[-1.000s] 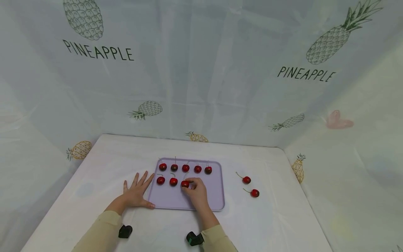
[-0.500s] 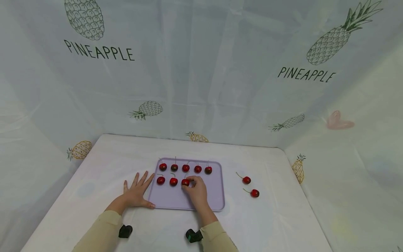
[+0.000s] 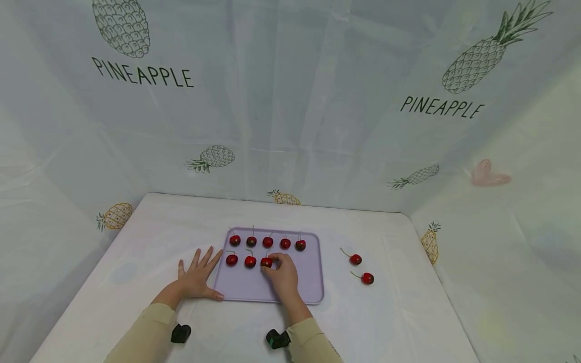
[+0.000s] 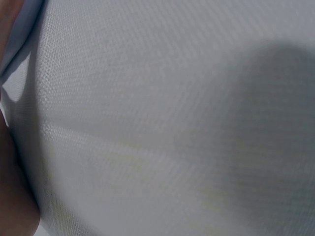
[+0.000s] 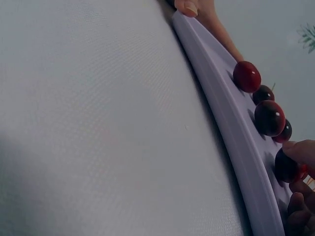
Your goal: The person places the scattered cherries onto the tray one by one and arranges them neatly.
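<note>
In the head view my right hand (image 3: 285,276) pinches a red cherry (image 3: 266,262) between thumb and fingers, third from the left in the front row on the lilac tray (image 3: 245,290). The right wrist view shows the thumb and a finger on either side of this dark red cherry (image 5: 284,167), low over the tray floor. My left hand (image 3: 196,280) lies with its fingers spread at the tray's left side, thumb at the near left corner. Two cherries stand to the left of the pinched one, and a back row of several cherries (image 3: 268,242) lines the far side.
Two more stemmed cherries, one farther back (image 3: 355,259) and one nearer (image 3: 367,278), lie on the white tablecloth (image 3: 386,322) right of the tray. Behind the table hangs a pale curtain (image 3: 290,126) printed with pineapples. Dark wrist devices (image 3: 181,333) sit by both sleeves.
The pinched cherry has shifted very slightly toward the back row, with small sideways adjustments by my right hand. The left hand and the other cherries have stayed put.
</note>
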